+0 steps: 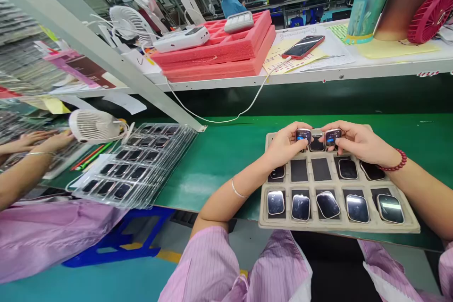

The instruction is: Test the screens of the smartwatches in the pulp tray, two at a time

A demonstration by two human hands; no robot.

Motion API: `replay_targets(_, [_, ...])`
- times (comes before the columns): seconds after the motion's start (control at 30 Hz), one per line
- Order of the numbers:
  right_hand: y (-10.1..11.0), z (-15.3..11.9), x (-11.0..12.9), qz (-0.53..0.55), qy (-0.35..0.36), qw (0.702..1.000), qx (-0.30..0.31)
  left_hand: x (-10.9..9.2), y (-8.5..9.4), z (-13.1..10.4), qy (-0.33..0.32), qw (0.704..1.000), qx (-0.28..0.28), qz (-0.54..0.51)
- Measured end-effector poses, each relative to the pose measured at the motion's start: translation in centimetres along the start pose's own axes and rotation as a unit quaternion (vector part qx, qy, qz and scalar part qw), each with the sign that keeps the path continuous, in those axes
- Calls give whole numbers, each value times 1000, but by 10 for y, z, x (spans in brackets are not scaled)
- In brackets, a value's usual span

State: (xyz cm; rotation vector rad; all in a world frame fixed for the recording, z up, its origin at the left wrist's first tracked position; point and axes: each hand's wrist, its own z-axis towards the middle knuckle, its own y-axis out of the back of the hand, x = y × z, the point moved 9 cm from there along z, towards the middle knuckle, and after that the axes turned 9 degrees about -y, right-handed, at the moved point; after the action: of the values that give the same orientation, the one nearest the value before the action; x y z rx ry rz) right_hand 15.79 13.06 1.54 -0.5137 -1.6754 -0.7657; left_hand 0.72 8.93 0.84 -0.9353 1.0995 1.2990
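Observation:
Between thumb and fingers, my left hand (286, 144) grips a smartwatch (303, 135) whose screen is lit. Another lit smartwatch (332, 137) is pinched in my right hand (357, 140), just to the right of the first. Both hands are over the far rows of a beige compartment tray (336, 228). Several dark-screened watches lie in its near row, among them a tilted one (328, 204) in the middle. In the row behind, two pockets show only a dark lining (299, 170). One more watch (317, 143) sits between my hands. My forearms partly cover the tray's sides.
Stacked clear trays (141, 165) of watch faces stand to the left, beside a white fan (95, 125). A co-worker's arm (31, 165) reaches in at far left. The shelf above holds red foam (219, 52) and a phone (304, 47); a white cable (226, 120) hangs below it.

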Motion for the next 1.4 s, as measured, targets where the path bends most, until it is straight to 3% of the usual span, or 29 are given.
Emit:
replay_targets(0.23, [-2, -1, 0, 27, -4, 999, 19, -1, -1, -1, -10, 1000, 9, -9])
replay_targets(0.53, [8, 2, 0, 86, -20, 996, -17, 3, 2, -2, 11, 1000, -4, -24])
replay_targets(0.8, [8, 3, -3, 94, -32, 995, -4, 3, 0, -2, 11, 1000, 10, -11])
replay_targets(1.1, [5, 0, 5, 59, 26, 998, 0, 1, -2, 0, -27, 999, 24, -15])
replay_targets(1.4, [4, 0, 0, 71, -25, 997, -4, -3, -1, -3, -9, 999, 0, -34])
